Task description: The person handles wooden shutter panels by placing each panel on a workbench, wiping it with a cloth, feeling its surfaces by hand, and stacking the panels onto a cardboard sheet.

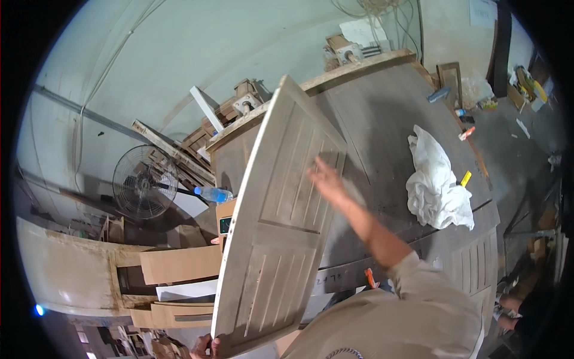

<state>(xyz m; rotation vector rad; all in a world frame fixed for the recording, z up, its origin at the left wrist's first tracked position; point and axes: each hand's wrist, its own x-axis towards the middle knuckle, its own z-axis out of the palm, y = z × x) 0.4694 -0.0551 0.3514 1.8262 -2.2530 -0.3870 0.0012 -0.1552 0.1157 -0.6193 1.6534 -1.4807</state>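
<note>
Pale green wall (pixel 197 60) at back, lg grey-brown worktable (pixel 379 113) in front of it. Next down in size: grooved wooden door panel (pixel 287 230), tilted up on its long side, center of view, L of most of the bare tabletop; pale edge faces L, far top corner overlaps the table's back rail (pixel 359 70). Can't tell what its underside rests on. Wire-cage fan (pixel 144 182) stands L, nr the wall. Crumpled white cloth (pixel 435 182) lies on the table, well to R of panel. Brown box (pixel 225 210) w/ dark display is partly hidden behind panel's L edge. R hand (pixel 327 181) reaches across panel's face, fingers extended & slightly apart, nothing gripped; can't tell if fingertips touch the wood. L hand (pixel 205 347) is at panel's near bottom L corner, fingers closed on its edge, partly cut off by frame. Clear bottle w/ blue end (pixel 213 194) lies just beyond the box. Sm. yellow item (pixel 466 178) sits at cloth's R edge.
</note>
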